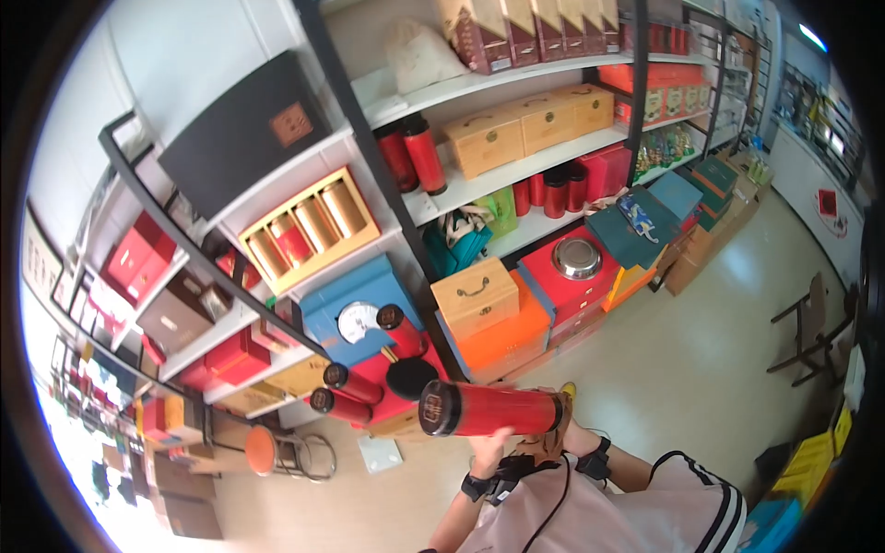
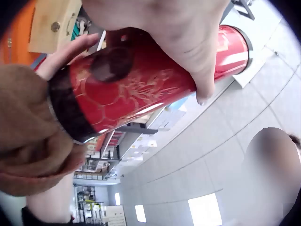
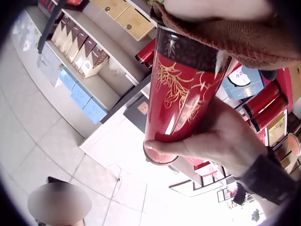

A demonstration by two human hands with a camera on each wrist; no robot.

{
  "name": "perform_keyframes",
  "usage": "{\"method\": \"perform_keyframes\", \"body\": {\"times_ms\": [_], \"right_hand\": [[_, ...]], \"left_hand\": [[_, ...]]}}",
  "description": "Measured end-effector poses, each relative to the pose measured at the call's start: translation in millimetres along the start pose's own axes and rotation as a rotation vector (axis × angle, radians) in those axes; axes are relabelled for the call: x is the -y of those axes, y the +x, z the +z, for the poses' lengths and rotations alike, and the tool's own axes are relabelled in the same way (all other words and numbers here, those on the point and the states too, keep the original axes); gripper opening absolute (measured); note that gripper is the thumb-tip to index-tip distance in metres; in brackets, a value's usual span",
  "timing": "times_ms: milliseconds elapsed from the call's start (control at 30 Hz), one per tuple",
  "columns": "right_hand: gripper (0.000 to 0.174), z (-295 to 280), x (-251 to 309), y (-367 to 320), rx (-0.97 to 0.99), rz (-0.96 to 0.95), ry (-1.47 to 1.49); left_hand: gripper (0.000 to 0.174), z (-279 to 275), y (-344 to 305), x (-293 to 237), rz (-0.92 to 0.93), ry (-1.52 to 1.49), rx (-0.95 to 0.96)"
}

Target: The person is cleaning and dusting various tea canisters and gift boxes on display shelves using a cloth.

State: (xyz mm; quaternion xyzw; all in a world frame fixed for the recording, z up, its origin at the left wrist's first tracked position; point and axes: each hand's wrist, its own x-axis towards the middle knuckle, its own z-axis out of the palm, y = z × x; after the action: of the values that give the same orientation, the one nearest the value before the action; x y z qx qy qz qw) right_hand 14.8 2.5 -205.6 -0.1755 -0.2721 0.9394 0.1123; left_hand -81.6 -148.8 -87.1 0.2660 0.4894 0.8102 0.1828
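A red canister (image 1: 498, 409) with dark ends and gold flower and line patterns lies nearly level before the person's chest. My left hand (image 1: 489, 450) grips its side, with the thumb and fingers round the red body (image 3: 178, 101). At the other end, my right hand (image 1: 579, 439) holds a brown cloth (image 2: 37, 127) against the dark band. Fingers of that right hand (image 2: 66, 56) reach past the cloth along the canister in the left wrist view. The cloth (image 3: 254, 42) covers much of the right hand in the right wrist view.
Several similar red canisters (image 1: 354, 383) and a black round object (image 1: 411, 378) stand on a red box beyond. Shelves (image 1: 553, 152) hold wooden boxes (image 1: 486, 141). A wooden box (image 1: 475, 300) sits on an orange box (image 1: 507, 336). An orange-topped stool (image 1: 261, 451) stands left, a chair (image 1: 811, 327) right.
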Motion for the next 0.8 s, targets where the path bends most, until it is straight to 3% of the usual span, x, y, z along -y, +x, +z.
{"method": "perform_keyframes", "body": {"times_ms": [33, 67, 133, 167, 200, 267, 333, 367, 400, 467, 500, 567, 600, 667, 700, 733, 767, 800], "right_hand": [[0.049, 14, 15, -10, -0.002, 0.032, -0.008], [0.049, 27, 30, -22, -0.013, 0.060, -0.021], [0.050, 53, 58, -42, -0.037, 0.098, -0.057], [0.050, 65, 73, -50, -0.049, 0.109, -0.075], [0.050, 78, 87, -56, -0.064, 0.123, -0.087], [0.051, 97, 106, -59, -0.065, 0.149, -0.097], [0.043, 104, 109, -57, -0.117, -0.106, -0.284], [0.042, 105, 102, -56, -0.096, -0.214, -0.467], [0.041, 77, 69, -44, -0.096, -0.285, -0.427], [0.041, 108, 92, -47, -0.194, -0.279, -0.554], [0.041, 138, 113, -51, -0.199, -0.292, -0.552], [0.041, 194, 155, -69, -0.012, -0.297, -0.100], [0.041, 199, 166, -74, -0.027, -0.293, -0.095], [0.036, 203, 187, -79, 0.143, -0.381, -0.694], [0.027, 219, 192, -77, 0.266, -0.665, -1.183], [0.022, 217, 184, -77, 0.310, -0.605, -1.429], [0.026, 211, 174, -74, 0.286, -0.676, -1.509], [0.032, 206, 166, -72, 0.264, -0.746, -1.591]], "left_hand": [[0.083, -11, -21, 15, -0.350, 0.068, 0.035], [0.083, -9, -24, 8, -0.352, 0.053, 0.012], [0.085, 1, -16, -22, -0.555, 0.048, 0.318], [0.088, 9, -7, -34, -0.050, 0.278, 0.358], [0.085, 16, 1, -47, -0.041, 0.159, 0.337], [0.081, 10, 17, -61, -0.034, 0.495, 0.450], [0.081, 27, 17, -77, -0.128, 0.565, 0.360], [0.081, 33, 13, -68, -0.100, 0.579, 0.375], [0.081, 36, 10, -56, -0.068, 0.592, 0.396], [0.078, 30, 0, -34, -0.049, 0.502, 0.395], [0.075, 28, 0, -28, -0.032, 0.416, 0.369], [0.073, 32, -1, -40, -0.048, 0.441, 0.383], [0.070, 32, -3, -45, -0.065, 0.469, 0.391], [0.072, 29, 0, -49, -0.049, 0.530, 0.414], [0.074, 30, 5, -58, -0.008, 0.775, 0.441], [0.076, 28, 9, -65, 0.036, 1.020, 0.463], [0.076, 22, 14, -64, 0.208, 1.068, 0.439], [0.076, 16, 18, -68, 0.208, 1.068, 0.440]]}}
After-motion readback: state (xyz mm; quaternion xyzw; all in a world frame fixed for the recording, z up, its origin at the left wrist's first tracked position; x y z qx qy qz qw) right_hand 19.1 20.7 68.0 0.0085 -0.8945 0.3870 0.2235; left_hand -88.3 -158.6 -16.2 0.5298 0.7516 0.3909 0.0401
